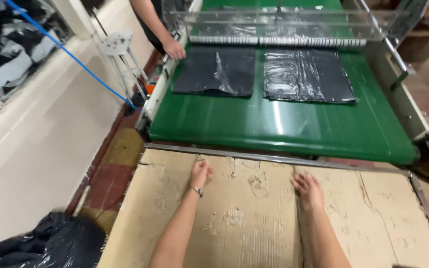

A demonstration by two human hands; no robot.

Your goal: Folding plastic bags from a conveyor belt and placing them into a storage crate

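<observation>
Both hands rest flat on a big sheet of cardboard (254,218) that covers the table close to the person. The left hand (200,173) lies palm down with its fingers loosely curled, holding nothing. It has a watch (197,190) on the wrist. The right hand (308,189) also lies palm down, fingers stretched out, holding nothing. The cardboard is brown, torn and scuffed on top.

Down on the floor to the left sits one black plastic bag (50,244), bunched up. What is inside it cannot be seen.

Just past the cardboard is a wide green belt (279,126). Two dark flat packs lie on it, side by side and a little apart. The left pack (215,71) looks dull, with some shiny wrap on it. The right pack (308,75) is shiny all over.

Behind the packs is a striped roller (276,41) under a clear cover (294,22).

At the far left edge of the belt, another person's hand (175,49) rests, close to the left pack. A blue cord (70,52) runs across the wall on the left.
</observation>
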